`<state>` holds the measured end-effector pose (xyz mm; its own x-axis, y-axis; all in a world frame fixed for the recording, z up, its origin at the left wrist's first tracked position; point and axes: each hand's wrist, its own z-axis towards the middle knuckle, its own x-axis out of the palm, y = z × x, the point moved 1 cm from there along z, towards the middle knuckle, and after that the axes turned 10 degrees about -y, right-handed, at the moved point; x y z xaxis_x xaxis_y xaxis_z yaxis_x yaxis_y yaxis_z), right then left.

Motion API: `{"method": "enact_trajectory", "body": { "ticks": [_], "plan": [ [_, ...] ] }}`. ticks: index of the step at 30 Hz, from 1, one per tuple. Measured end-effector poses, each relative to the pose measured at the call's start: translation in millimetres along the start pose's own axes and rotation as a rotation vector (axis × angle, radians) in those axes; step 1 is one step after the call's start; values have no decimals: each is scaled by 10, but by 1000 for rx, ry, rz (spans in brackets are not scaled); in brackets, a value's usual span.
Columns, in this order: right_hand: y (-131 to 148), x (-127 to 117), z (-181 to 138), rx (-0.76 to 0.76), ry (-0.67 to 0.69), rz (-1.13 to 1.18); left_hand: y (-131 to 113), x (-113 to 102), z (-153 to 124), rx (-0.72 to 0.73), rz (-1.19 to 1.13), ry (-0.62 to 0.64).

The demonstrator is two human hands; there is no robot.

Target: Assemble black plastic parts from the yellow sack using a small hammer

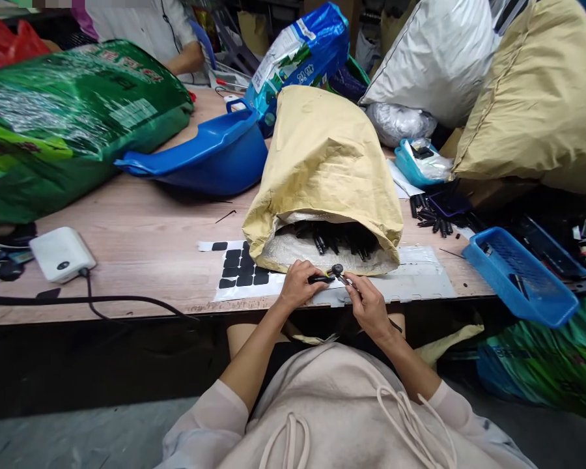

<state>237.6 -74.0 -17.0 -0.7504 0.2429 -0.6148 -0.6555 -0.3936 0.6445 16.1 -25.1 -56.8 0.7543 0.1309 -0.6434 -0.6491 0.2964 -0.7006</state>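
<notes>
My left hand (299,284) is closed on a small black stick-shaped part (321,279) at the table's front edge. My right hand (368,305) pinches a thin metal tool, like tweezers (348,281), whose tip carries a small round black pad (337,268) held over the part. Just behind both hands a tan paper sack (325,163) lies on its side, its open mouth full of several similar black parts (336,238). A white sheet with black square pads (241,270) lies left of my left hand.
A blue plastic basin (209,153) and a large green bag (63,117) sit at left. A white box with a black cable (61,253) lies front left. Blue trays (520,273) and loose black parts (432,215) stand at right. Another person (146,29) sits across the table.
</notes>
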Motion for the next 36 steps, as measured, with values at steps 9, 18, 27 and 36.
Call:
{"method": "enact_trajectory", "body": {
  "ticks": [9, 18, 27, 36],
  "plan": [
    [138, 98, -82, -127, 62, -236, -34, -10, -1, -53, 1, 24],
    [86, 37, -70, -127, 2, -325, -72, -13, -3, -76, -3, 23],
    [-61, 2, -21, -85, -67, -325, -66, -3, -6, -70, 8, 9],
    [-504, 21, 165, -224, -156, -574, -62, -28, -15, -51, 12, -1]
  ]
}}
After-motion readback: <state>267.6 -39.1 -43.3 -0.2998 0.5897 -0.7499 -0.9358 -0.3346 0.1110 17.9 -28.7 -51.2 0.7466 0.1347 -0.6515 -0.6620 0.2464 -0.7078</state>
